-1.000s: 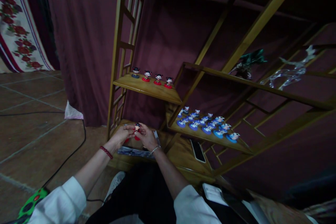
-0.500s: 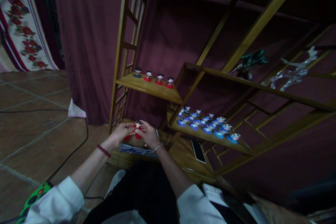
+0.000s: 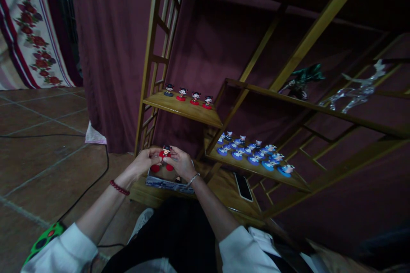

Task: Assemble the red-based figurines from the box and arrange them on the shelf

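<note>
Both of my hands meet over a low open box (image 3: 166, 183), pinching one small red figurine (image 3: 166, 152) with dark hair buns. My left hand (image 3: 146, 161) grips it from the left side, and my right hand (image 3: 182, 164) from the right, thumbs in front. Below them, red round bases show inside the box, along with a dark-haired figurine (image 3: 178, 178) near its front wall. Four-legged detail aside, a short row of similar figurines (image 3: 195, 98) stands upright on the wooden shelf (image 3: 185, 111) above my hands.
Several blue and purple figurines (image 3: 254, 158) crowd a lower shelf on the right. A phone (image 3: 243, 186) lies on the wooden surface right of the box. Higher up stand a clear deer ornament (image 3: 355, 91) and a green ornament (image 3: 306, 77). A black cable (image 3: 92, 192) crosses the tiled floor.
The held figurine has shifted slightly left and its red body shows more between my fingers. Both hands stay on it above the box; the view has moved a little.
</note>
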`<state>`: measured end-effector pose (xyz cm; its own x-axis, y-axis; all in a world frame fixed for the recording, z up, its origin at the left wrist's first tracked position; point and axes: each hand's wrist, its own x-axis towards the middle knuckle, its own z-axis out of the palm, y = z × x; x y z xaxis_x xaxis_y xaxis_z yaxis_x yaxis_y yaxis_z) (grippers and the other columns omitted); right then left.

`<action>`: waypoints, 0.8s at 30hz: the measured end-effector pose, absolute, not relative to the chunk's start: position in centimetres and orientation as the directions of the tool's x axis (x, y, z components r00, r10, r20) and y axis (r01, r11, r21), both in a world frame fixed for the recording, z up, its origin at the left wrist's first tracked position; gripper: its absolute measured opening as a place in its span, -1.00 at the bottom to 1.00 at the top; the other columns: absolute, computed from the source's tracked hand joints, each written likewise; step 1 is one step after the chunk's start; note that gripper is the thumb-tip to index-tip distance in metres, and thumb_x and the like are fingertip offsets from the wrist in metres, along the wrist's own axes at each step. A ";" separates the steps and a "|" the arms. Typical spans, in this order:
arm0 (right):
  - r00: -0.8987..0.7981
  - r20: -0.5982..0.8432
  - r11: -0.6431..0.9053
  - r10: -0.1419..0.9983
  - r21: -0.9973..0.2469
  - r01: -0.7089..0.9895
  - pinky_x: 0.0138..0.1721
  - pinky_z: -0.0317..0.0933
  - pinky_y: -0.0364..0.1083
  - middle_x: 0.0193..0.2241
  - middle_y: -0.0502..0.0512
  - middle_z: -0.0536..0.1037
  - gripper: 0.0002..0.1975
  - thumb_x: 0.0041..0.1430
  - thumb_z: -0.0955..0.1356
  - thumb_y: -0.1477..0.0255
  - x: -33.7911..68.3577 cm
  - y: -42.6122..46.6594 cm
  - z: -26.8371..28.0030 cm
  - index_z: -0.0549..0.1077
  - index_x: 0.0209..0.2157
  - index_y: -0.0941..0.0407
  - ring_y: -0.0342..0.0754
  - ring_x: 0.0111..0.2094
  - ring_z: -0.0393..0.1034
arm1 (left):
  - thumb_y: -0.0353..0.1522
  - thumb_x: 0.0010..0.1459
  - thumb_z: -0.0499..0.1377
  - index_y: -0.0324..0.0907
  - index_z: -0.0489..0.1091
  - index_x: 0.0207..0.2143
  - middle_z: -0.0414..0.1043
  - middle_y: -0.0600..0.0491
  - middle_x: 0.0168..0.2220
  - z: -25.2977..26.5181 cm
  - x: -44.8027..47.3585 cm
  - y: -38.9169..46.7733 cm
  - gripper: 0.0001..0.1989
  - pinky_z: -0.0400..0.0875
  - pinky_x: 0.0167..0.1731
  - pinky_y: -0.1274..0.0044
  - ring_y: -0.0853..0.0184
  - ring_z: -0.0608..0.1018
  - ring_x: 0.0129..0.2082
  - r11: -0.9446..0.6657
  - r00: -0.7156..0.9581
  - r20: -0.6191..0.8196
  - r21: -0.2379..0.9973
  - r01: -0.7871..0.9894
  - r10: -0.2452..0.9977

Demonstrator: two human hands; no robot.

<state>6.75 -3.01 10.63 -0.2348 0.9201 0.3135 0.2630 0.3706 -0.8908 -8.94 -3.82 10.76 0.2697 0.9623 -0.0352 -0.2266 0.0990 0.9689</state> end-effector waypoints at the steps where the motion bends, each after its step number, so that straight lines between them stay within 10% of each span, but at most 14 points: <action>1: -0.231 0.315 0.371 0.920 -0.891 0.261 -0.14 0.31 -0.05 -0.26 0.04 0.52 -0.62 -0.16 0.41 0.43 6.7 -3.0 10.7 0.40 -0.20 0.11 -0.07 -0.24 0.42 | -0.41 -0.24 0.32 -0.30 0.40 -0.23 0.50 -0.03 -0.34 10.9 -9.0 -3.9 -0.57 0.36 -0.37 0.56 0.38 0.50 -0.43 0.093 0.262 -0.031 0.970 -0.226 0.964; 24: -0.358 0.359 0.439 0.862 -0.881 0.175 -0.09 0.29 -0.01 -0.22 0.05 0.50 -0.59 -0.15 0.42 0.41 6.0 -3.6 15.3 0.40 -0.17 0.13 -0.07 -0.20 0.42 | -0.43 -0.22 0.28 -0.26 0.42 -0.29 0.46 0.05 -0.46 15.0 -10.4 -5.0 -0.67 0.35 -0.34 0.56 0.35 0.49 -0.38 -0.049 0.233 0.094 0.980 -0.194 0.968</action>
